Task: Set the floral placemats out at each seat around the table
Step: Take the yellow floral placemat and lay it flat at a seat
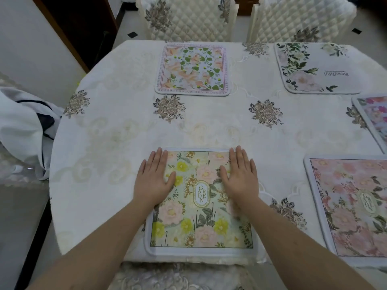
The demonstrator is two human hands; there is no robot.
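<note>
Head view, scanning left to right: white cloth (23, 122) heaped off the surface's (104, 114) left edge, then the peach-and-green placemat (191, 69) lying at the far seat. Nearer, the left hand (154, 178) lies flat, fingers straight, on the "Garden" placemat (201, 203) at the near seat, and the right hand (240, 176) presses flat on its other side. Further right, the "Beautiful" placemat (314, 69) is down by the second quilted chair (301, 17), a purple-pink placemat (374, 118) peeks in at the frame edge, and a pink placemat (354, 206) lies near right. Five down; looks nearly finished, though seats beyond the frame can't be judged.
</note>
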